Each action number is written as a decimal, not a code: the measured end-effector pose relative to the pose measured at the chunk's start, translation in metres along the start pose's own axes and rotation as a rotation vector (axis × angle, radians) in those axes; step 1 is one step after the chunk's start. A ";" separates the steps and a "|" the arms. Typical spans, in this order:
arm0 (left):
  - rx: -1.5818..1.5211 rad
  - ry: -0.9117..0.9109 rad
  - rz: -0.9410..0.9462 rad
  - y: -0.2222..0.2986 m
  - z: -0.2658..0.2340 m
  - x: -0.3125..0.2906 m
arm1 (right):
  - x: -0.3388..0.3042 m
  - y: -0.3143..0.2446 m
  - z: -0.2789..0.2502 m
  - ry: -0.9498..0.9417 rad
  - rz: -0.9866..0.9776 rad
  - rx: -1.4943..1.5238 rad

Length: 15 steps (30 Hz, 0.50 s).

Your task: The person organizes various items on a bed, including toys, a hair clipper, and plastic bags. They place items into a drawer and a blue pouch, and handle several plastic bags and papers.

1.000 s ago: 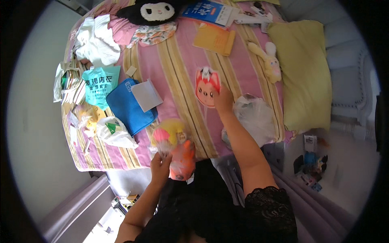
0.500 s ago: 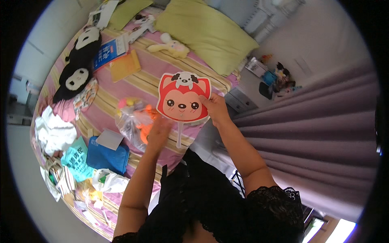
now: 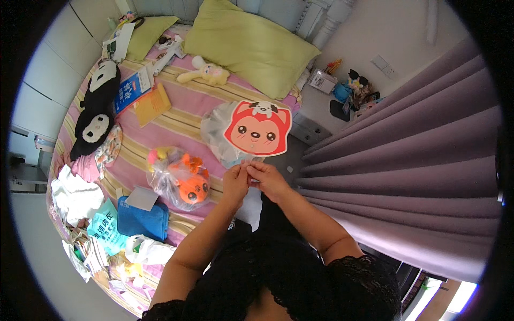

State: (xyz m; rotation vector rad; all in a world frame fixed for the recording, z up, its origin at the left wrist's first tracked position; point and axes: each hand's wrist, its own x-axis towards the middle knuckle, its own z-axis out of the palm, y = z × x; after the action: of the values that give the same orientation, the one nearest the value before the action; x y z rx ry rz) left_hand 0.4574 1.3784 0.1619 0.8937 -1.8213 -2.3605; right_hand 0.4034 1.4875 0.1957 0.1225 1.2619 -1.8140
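A flat hand fan has a red and peach cartoon animal face with a small white dog on top. It faces up at the bed's right edge, tilted slightly. My left hand and my right hand meet just below the face, fingertips pinched together around the handle, which they mostly hide. Behind the fan, a clear plastic bag spreads over the bed. Left of my hands lies another clear bag with an orange plush toy and something yellow and pink inside.
The striped bed carries a green pillow, a yellow plush, a black-and-white plush, books, a blue pouch, a teal bag and white cloth. A purple curtain and a nightstand stand at right.
My right hand has left the fan's face edge and come down to its handle. My left hand has moved right to join it. The fan has shifted right, uncovering the clear bag behind.
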 end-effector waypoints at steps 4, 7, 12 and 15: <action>0.160 -0.201 -0.221 0.027 0.018 0.019 | 0.057 -0.014 -0.057 0.085 -0.093 0.150; 0.223 -0.212 -0.168 0.002 0.033 0.040 | 0.104 -0.068 -0.128 0.392 -0.194 0.504; 0.164 -0.165 -0.463 -0.046 0.049 0.068 | 0.205 -0.092 -0.326 0.820 -0.135 0.295; 0.148 -0.120 -0.590 -0.055 0.067 0.086 | 0.255 -0.072 -0.408 0.861 0.082 0.313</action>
State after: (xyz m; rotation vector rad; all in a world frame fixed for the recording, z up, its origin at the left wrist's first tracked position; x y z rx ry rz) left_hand 0.3720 1.4238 0.0868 1.5198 -2.0165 -2.6658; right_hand 0.0443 1.6611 -0.0827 1.2140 1.4735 -1.9327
